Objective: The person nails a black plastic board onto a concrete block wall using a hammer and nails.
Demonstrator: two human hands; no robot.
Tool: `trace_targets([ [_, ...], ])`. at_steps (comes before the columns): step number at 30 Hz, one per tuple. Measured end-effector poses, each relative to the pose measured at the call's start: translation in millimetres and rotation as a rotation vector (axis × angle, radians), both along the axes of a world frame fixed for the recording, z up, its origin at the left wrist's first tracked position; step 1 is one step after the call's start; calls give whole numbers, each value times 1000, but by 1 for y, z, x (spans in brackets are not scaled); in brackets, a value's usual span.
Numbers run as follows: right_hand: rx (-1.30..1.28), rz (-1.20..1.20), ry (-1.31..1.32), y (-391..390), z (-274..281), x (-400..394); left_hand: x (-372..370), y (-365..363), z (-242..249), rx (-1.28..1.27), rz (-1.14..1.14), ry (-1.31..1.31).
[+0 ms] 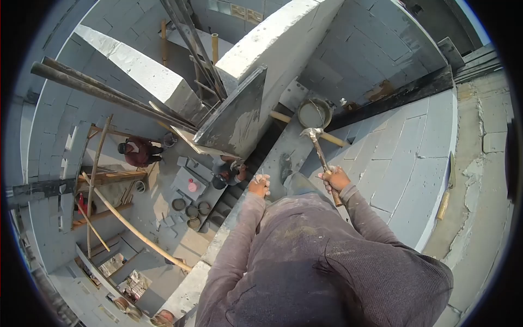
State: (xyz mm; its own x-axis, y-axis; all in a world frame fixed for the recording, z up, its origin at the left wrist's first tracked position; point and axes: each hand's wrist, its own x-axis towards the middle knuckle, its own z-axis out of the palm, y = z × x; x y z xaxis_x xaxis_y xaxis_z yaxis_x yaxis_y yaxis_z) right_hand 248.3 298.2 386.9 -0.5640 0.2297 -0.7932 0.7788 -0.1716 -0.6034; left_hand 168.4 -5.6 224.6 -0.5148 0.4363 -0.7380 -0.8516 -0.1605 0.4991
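Observation:
My right hand [335,181] is wrapped round the handle of a hammer [321,152]. Its pale, crusted head points away from me, and the handle's butt sticks out below my fist. Left of it, my left hand [259,186] is closed in a pinch, with a thin nail-like piece [263,171] poking up between the fingers; it is too small to be sure of. Beyond the hammer head stands a round bucket [315,113] with grey stuff inside. One boot of mine [285,166] shows on the narrow plank between my hands.
A block wall [397,158] curves along my right. Ahead lean a dark board [234,117] and long metal poles [103,90]. Far below on the left are a person in dark red [139,151], another person by the stairs [226,174], several buckets [192,211] and a bent wooden pole [128,223].

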Motion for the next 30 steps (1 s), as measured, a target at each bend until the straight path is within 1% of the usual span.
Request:
trace_targets([
  [2,-11,-122,-66,-5,-20,12,-4,-2,-17,-207,-93,14],
  [3,3,-171,-111,-6,-33,19,-1,-1,-28,-221,-144,1],
  [5,-43,-260,-157,-7,-80,33,2,4,-54,-343,-185,3],
  [6,-37,-322,-195,-14,-103,40,5,13,-60,-429,-176,-39],
  [7,-31,-374,-240,-19,-131,50,10,17,-79,-443,-202,-59],
  [8,-32,-481,-261,-25,-161,57,11,21,-100,-509,-257,-42],
  [9,-52,-505,-288,-33,-187,63,17,19,-125,-579,-321,-30],
  [10,-97,-592,-315,-40,-211,66,25,18,-154,-599,-348,-49],
  [11,-136,-674,-331,-43,-239,64,29,22,-188,-700,-443,79],
  [12,-131,-690,-337,-47,-263,62,28,31,-221,-793,-532,214],
  [13,-144,-695,-358,-53,-294,66,28,40,-245,-805,-547,198],
  [14,-121,-735,-367,-62,-327,70,28,46,-271,-865,-646,240],
  [15,-84,-781,-356,-63,-365,68,19,66,-308,-908,-741,302],
  [16,-162,-870,-293,-63,-383,62,23,68,-403,-862,-661,233],
  [17,-177,-891,-315,-71,-407,64,35,59,-493,-825,-598,154],
  [18,-193,-934,-270,-74,-433,65,30,102,-474,-832,-621,150],
  [19,-207,-974,-226,-76,-457,64,-9,158,-449,-621,-351,60],
  [20,-215,-991,-243,-77,-470,63,-19,182,-495,-588,-238,44],
  [21,-187,-874,-251,-72,-476,59,-34,209,-536,-681,-300,121],
  [22,-159,-756,-265,-66,-476,54,-51,226,-583,-688,-371,194],
  [23,-190,-787,-257,-58,-473,45,-73,247,-619,-847,-658,442],
  [24,-219,-819,-247,-49,-468,37,-90,292,-587,-1188,-937,658],
  [25,-226,-837,-261,-38,-460,34,-105,304,-632,-1070,-898,669],
  [26,-247,-708,-252,-26,-451,32,-116,323,-636,-1010,-957,713],
  [27,-263,-575,-234,-19,-454,32,-127,343,-636,-948,-1006,760],
  [28,-263,-584,-239,-23,-463,35,-131,350,-659,-943,-1016,759],
  [30,105,-362,-134,-34,-469,38,-133,357,-691,-916,-1013,1184],
])
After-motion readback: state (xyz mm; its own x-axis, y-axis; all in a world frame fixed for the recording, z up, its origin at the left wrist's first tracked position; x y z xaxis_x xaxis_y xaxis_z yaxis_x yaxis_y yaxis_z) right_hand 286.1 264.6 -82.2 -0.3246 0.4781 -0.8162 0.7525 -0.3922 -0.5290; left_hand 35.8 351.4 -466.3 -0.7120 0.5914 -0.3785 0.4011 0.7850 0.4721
